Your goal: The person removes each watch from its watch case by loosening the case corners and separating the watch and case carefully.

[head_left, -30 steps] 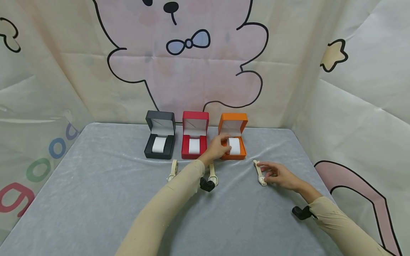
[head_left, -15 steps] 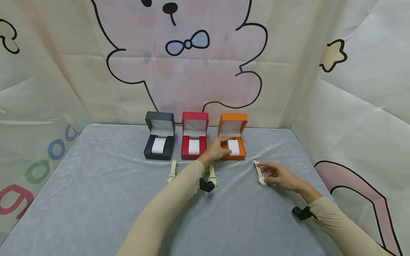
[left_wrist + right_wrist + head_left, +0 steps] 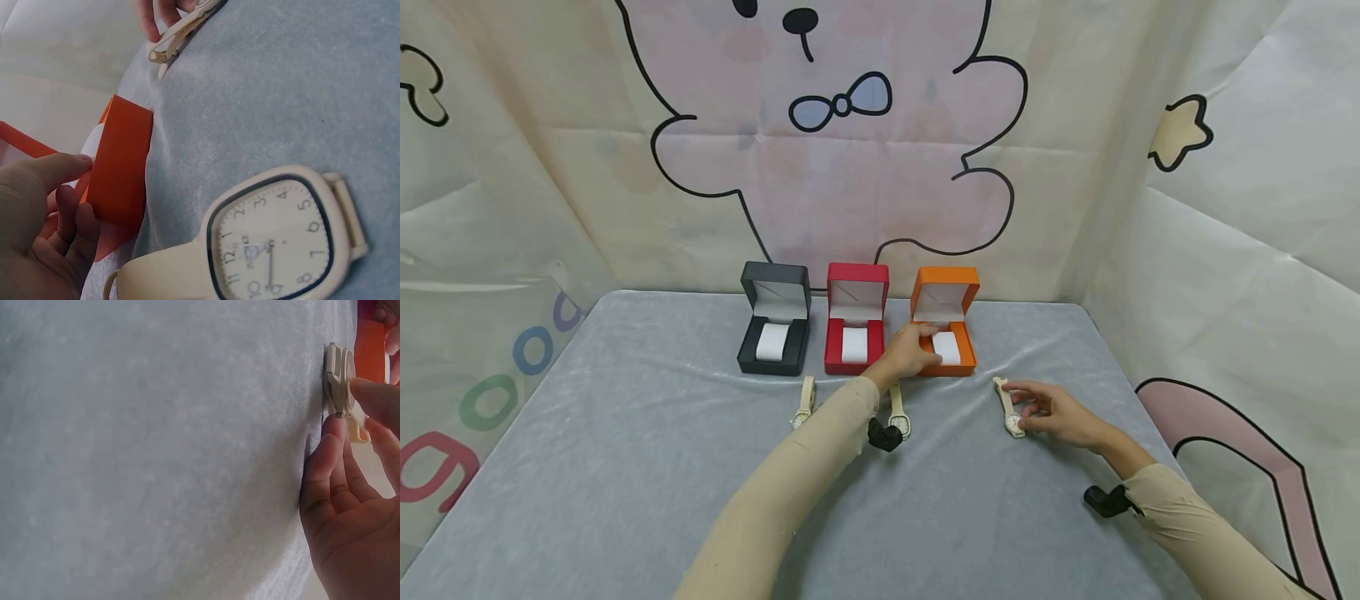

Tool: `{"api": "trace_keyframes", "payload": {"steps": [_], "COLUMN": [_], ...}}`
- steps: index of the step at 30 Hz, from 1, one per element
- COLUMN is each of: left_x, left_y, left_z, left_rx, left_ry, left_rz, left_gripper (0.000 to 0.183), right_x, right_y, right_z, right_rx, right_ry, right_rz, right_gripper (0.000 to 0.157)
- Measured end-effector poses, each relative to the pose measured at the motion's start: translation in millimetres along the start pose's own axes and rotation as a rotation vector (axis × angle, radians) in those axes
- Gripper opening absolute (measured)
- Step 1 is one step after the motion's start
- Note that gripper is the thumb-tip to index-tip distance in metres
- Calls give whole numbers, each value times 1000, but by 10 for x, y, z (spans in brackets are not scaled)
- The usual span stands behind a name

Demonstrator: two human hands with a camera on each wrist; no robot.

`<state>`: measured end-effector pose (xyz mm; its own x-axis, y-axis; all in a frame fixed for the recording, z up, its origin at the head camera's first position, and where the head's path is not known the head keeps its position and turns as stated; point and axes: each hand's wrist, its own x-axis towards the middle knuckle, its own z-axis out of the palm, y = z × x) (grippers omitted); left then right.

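In the head view my left hand (image 3: 912,351) reaches into the open orange watch box (image 3: 971,350). Its thumb and forefinger hold the left end of the white watch cushion (image 3: 946,348); the other fingers curl by the box wall in the left wrist view. My right hand (image 3: 1060,413) pinches a cream wristwatch (image 3: 1009,411) lying on the cloth to the right of that box. The right wrist view shows the fingertips at the watch's case and strap (image 3: 340,378). Below my left wrist lies a second cream wristwatch (image 3: 898,417), partly hidden by the wrist camera.
An open red watch box (image 3: 833,340) and an open dark grey one (image 3: 748,348) stand left of the orange box, each with a white cushion. Another cream wristwatch (image 3: 805,402) lies before them, partly behind my left sleeve. Grey cloth (image 3: 625,467) covers the table; printed curtains enclose it.
The white cushion in the orange box has sunk lower, with my left fingers following it slightly. My right hand and the watch at it have stayed in place.
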<state>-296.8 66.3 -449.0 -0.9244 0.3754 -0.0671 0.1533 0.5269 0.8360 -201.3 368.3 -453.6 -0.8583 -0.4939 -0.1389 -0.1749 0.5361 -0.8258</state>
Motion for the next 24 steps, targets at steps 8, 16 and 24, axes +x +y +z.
{"api": "trace_keyframes", "payload": {"steps": [8, 16, 24], "left_x": [-5, -31, -63], "left_y": [9, 44, 54], "left_z": [-10, -57, -83], "left_rx": [-2, -30, -45], "left_ry": [-11, -29, -43], "left_rz": [-7, 9, 31], "left_gripper": [60, 61, 56], "right_x": [-15, -34, -39], "right_y": [8, 9, 8], "right_z": [24, 46, 62], "right_rx": [22, 53, 64], "right_ry": [28, 80, 104], "right_rz": [-10, 8, -8], "right_gripper": [61, 58, 54]}}
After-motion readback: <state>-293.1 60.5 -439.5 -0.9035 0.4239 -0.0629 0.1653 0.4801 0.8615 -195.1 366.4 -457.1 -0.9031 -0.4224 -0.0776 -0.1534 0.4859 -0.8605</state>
